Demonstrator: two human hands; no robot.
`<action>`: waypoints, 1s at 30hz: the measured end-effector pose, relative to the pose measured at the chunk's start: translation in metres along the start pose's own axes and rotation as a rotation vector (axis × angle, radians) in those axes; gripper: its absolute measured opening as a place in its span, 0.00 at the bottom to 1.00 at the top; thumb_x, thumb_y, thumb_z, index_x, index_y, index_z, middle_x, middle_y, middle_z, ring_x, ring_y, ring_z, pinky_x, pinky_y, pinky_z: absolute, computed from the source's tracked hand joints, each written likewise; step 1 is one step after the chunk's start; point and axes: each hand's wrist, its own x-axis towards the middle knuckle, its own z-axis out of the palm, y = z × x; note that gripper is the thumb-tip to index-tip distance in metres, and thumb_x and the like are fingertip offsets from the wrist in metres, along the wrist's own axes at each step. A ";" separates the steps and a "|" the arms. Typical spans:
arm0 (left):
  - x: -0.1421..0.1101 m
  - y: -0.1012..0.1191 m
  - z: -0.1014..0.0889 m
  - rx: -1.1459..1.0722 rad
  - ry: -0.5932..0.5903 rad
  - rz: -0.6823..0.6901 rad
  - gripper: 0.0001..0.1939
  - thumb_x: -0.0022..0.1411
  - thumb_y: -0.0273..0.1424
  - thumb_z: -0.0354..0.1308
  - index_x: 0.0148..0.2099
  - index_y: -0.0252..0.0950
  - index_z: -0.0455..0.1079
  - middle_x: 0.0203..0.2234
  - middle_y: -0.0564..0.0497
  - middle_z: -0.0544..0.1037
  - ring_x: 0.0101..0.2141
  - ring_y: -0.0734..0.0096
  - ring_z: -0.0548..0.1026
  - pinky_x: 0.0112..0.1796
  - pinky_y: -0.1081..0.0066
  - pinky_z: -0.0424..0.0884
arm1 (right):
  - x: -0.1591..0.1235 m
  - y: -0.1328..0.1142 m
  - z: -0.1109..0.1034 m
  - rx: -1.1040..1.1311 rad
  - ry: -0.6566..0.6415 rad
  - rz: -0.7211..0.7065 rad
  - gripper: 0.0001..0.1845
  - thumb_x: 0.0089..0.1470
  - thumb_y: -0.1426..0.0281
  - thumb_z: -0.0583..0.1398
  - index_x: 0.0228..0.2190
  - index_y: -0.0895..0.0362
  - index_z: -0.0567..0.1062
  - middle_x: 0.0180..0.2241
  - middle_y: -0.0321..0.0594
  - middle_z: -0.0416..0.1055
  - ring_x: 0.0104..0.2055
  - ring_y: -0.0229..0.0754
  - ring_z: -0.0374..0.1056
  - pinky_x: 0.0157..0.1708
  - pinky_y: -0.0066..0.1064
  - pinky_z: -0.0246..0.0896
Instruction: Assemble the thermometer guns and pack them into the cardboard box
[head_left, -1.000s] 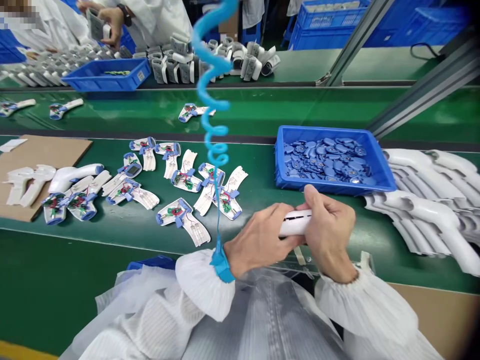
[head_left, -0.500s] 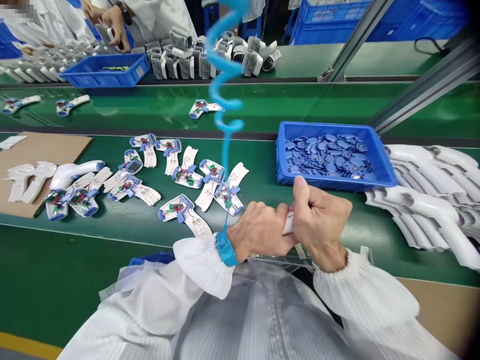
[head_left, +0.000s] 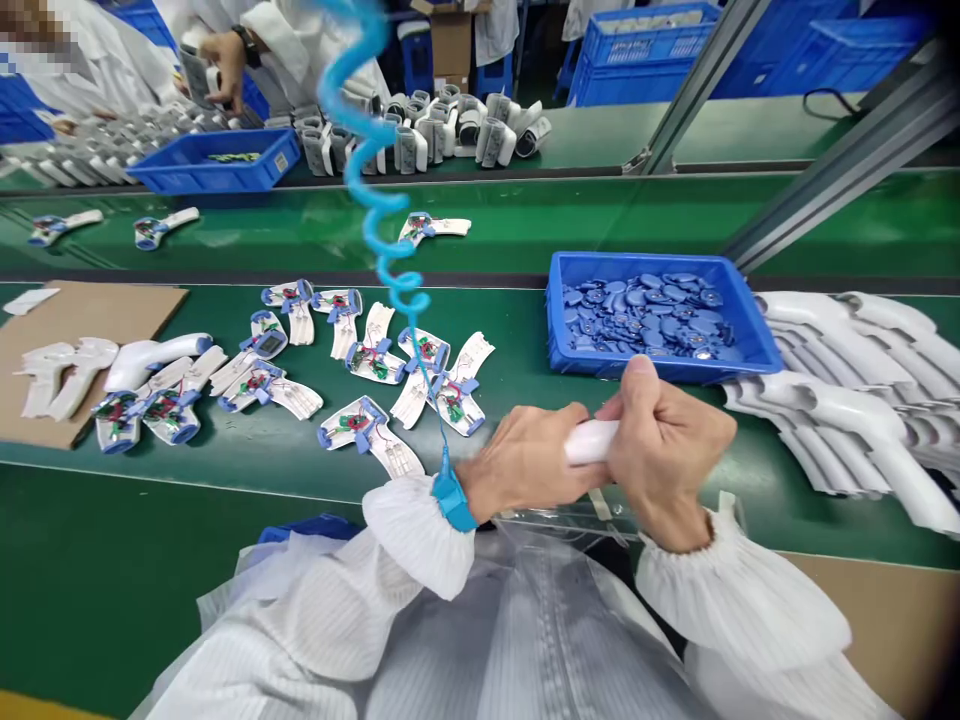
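Observation:
My left hand (head_left: 529, 455), wearing a blue wrist strap (head_left: 452, 497) with a coiled cord, is closed around one end of a white thermometer gun (head_left: 591, 442). My right hand (head_left: 671, 455) is wrapped round its other end, thumb on top. Only a short smooth white stretch shows between the two fists; the rest is hidden by my fingers. Left of my hands lie several opened thermometer halves with circuit boards and wires, the nearest being one half (head_left: 367, 435). Behind my right hand stands a blue bin (head_left: 664, 368) of small blue oval parts (head_left: 652, 312).
White shell halves (head_left: 847, 400) are stacked at the right. A closed white thermometer (head_left: 150, 358) and loose shells (head_left: 71, 370) lie by the cardboard (head_left: 142, 300) at left. Beyond, a green belt (head_left: 285, 235) carries opened units. A co-worker's hand (head_left: 225, 70) holds a grey-white device.
My right hand has shifted right, away from my left, and more of the white thermometer gun shows between them. Units on the belt have moved right. The coiled cord swings left in view.

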 end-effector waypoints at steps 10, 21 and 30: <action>-0.105 -0.086 0.005 0.551 0.482 -0.078 0.29 0.74 0.45 0.52 0.68 0.33 0.59 0.65 0.35 0.69 0.66 0.46 0.65 0.64 0.46 0.63 | -0.001 0.009 0.007 -0.295 -0.142 -0.158 0.33 0.69 0.56 0.52 0.14 0.56 0.67 0.16 0.39 0.65 0.22 0.37 0.59 0.25 0.34 0.42; -0.033 -0.115 -0.035 0.653 0.307 -0.002 0.26 0.76 0.44 0.48 0.66 0.33 0.66 0.68 0.40 0.66 0.71 0.52 0.57 0.70 0.47 0.51 | 0.007 -0.024 0.058 -0.281 -0.132 -0.431 0.32 0.69 0.60 0.54 0.14 0.56 0.61 0.16 0.38 0.62 0.22 0.36 0.54 0.23 0.35 0.35; -0.048 -0.067 -0.062 -0.504 0.188 -0.126 0.36 0.63 0.38 0.67 0.68 0.36 0.59 0.61 0.39 0.73 0.58 0.53 0.74 0.57 0.55 0.73 | 0.019 -0.063 0.080 -0.035 -0.236 -0.358 0.32 0.71 0.60 0.52 0.15 0.56 0.66 0.17 0.37 0.65 0.22 0.34 0.58 0.26 0.34 0.43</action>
